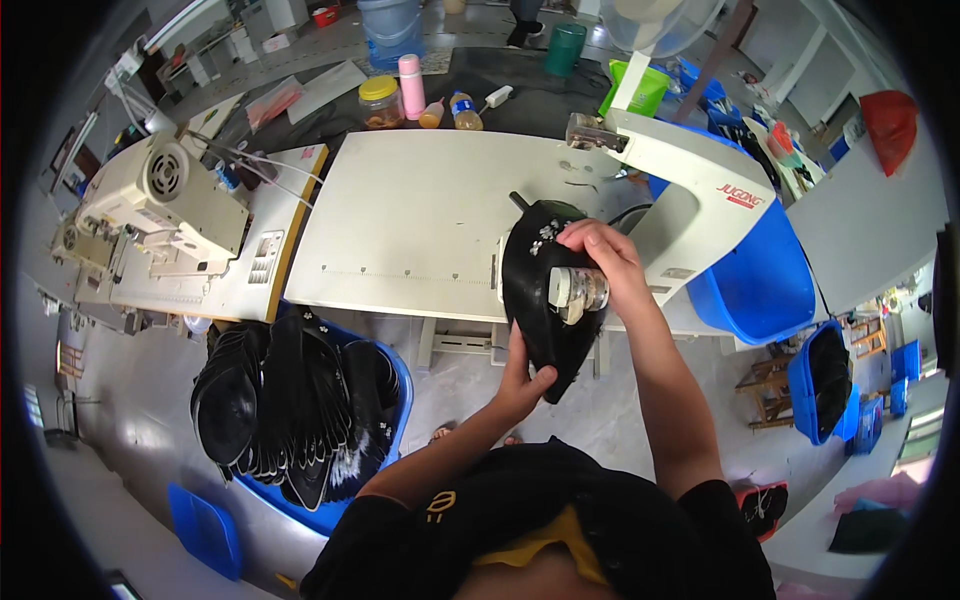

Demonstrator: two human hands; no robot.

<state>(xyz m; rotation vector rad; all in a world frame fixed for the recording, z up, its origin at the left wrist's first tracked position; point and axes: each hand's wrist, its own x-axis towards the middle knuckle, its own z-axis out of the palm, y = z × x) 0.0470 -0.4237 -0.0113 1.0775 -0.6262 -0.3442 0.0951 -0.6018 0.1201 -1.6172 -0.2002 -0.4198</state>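
A shiny black shoe upper with small white flower decorations is held between my two hands, over the front edge of the white sewing table. Its lower end is pinched by my left hand, thumb on top. My right hand grips the far upper part, fingers curled over it by the flowers. A small clear jar with a white lid shows against the upper, close to my right palm; whether the hand holds it, I cannot tell. The upper hides the end of the machine's work spot.
A white sewing machine arm stands at the right, another machine at the left. A blue tub below left holds stacked black uppers. Bottles and a yellow-lidded jar line the back. A blue bin is at right.
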